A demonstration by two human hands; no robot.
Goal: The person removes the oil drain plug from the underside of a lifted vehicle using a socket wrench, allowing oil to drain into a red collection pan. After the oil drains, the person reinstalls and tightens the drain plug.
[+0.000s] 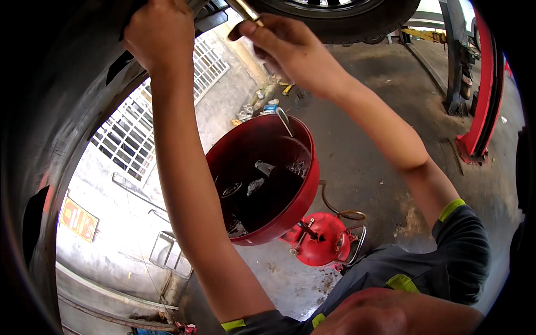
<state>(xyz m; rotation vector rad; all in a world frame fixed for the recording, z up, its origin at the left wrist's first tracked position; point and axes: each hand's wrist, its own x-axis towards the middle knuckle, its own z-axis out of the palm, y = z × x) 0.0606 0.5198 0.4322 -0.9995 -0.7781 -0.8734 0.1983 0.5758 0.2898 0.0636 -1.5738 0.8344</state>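
Both of my arms reach up under a raised car. My left hand (162, 39) is closed at the upper left, against the dark underside; what its fingers hold is hidden. To the right of it, my right hand (298, 53) grips a shiny metal tool handle (244, 10), whose far end runs out of the top of the picture. A wheel with a black tyre (352, 25) hangs just above that hand. Below my hands stands a round red oil drain pan (304, 201) with dark oil and a few objects in it. A metal hook (285, 121) hangs over its rim.
Under the pan sits a red tank (324, 240) with a hose (347, 214). A red lift post (484, 106) rises at the right. On the left are a white wall with a barred window (131, 137) and an orange sign (79, 219). Bottles and clutter (262, 106) lie along the wall.
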